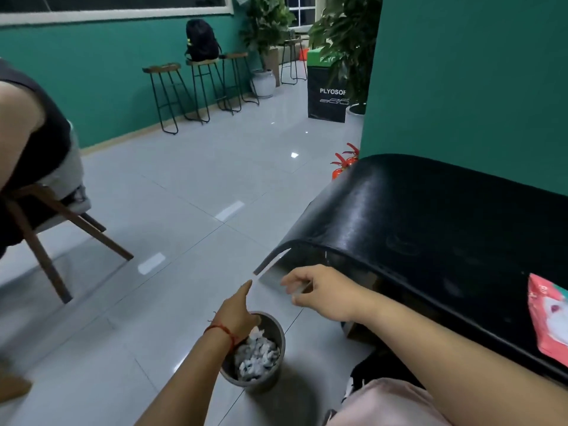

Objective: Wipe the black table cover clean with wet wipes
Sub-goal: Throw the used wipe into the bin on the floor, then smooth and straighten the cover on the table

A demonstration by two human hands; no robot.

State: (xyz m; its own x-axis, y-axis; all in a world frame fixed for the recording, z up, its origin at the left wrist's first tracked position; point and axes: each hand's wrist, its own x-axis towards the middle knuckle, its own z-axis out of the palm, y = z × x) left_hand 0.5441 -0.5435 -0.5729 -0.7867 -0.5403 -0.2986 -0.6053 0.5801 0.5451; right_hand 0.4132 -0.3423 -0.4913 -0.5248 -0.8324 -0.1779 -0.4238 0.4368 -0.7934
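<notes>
The black table cover (430, 216) lies glossy over a curved table on the right. A pink pack of wet wipes (547, 318) rests on it at the right edge of the view. On the floor beside the table's near corner stands a grey waste bin (264, 381) holding several crumpled used wipes (258, 355). My left hand (238, 309), with a red string at the wrist, reaches out above the bin with straight fingers and holds nothing. My right hand (321, 290) hovers by the table's near corner, fingers loosely curled and holding nothing.
A seated person (27, 142) on a wooden chair (46, 241) is at the left. Bar stools (196, 87) with a black backpack (201, 41) line the far green wall. Red fire extinguishers (344, 161) stand behind the table. A black box (327, 93) and potted plants (267, 29) are farther back.
</notes>
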